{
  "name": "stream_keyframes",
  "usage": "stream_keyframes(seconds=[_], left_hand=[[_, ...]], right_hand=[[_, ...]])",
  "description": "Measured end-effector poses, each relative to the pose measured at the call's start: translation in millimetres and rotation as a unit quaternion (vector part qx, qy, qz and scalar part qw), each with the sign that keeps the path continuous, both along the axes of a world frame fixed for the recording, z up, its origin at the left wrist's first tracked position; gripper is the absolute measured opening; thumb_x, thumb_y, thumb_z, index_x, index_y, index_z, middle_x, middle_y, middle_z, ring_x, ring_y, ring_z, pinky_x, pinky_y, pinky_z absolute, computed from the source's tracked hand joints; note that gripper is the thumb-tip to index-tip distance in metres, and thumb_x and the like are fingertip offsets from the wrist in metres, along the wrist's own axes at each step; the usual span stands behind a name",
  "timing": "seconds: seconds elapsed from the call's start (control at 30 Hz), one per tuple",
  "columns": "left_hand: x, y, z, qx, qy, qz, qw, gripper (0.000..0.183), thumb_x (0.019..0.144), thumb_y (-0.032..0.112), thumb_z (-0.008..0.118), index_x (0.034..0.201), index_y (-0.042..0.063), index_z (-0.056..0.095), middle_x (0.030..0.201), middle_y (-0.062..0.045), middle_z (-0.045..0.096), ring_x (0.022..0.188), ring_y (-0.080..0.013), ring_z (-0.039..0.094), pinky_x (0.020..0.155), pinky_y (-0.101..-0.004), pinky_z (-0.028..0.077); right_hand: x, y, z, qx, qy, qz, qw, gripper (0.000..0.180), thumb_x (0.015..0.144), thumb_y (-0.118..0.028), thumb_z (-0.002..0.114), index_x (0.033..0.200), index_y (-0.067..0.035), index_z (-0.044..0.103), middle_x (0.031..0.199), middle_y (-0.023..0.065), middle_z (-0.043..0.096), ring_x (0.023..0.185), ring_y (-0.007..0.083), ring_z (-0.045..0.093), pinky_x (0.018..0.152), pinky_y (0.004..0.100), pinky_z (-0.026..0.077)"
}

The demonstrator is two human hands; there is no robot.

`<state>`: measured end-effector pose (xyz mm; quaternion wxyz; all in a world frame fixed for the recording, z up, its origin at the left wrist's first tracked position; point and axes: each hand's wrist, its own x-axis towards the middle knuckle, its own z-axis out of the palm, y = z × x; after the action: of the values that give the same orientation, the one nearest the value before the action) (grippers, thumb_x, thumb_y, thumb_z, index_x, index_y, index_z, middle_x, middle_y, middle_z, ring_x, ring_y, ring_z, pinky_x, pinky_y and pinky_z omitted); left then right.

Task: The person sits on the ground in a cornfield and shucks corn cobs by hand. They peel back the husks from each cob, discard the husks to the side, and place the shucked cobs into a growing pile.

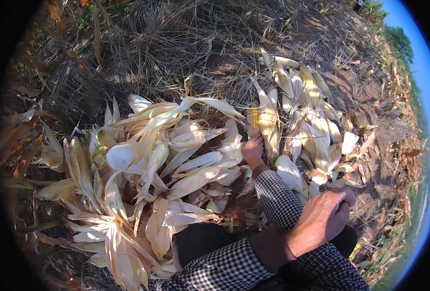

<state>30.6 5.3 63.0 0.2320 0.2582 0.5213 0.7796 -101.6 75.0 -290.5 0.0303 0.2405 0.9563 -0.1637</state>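
Observation:
My right hand (253, 150) reaches forward under my left forearm. Its fingers close on the lower end of an ear of corn (254, 117) whose yellow kernels show through a gap in the husk. Right beside that ear lies another in its dry husk (269, 125). My left hand (322, 220) is raised over the crossed right arm, fingers curled in; its palm side is hidden, so whether it grips anything does not show. Beyond it lies a heap of ears in pale husks (313, 120).
A broad pile of dry, opened corn husks (171, 163) spreads to my left. Dry grass and straw (171, 47) cover the ground ahead. Fallen corn stalks (406, 152) line the right side. My dark-clad knee (200, 242) borders the husk pile.

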Motion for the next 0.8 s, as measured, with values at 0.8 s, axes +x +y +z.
stream_keyframes(seconds=[0.8], left_hand=[[-58.1, -29.6, -10.5, -0.068, -0.019, 0.253, 0.965, 0.07, 0.086, 0.019, 0.068, 0.14, -0.007, 0.032, 0.138, -0.026, 0.041, 0.124, -0.0294, 0.046, 0.102, -0.0371, 0.041]], right_hand=[[208.3, 24.2, 258.6, -0.679, 0.304, -0.081, 0.663, 0.064, 0.075, -0.007, 0.071, 0.133, 0.002, 0.044, 0.117, 0.0113, 0.06, 0.105, 0.0208, 0.059, 0.095, 0.0364, 0.047]])
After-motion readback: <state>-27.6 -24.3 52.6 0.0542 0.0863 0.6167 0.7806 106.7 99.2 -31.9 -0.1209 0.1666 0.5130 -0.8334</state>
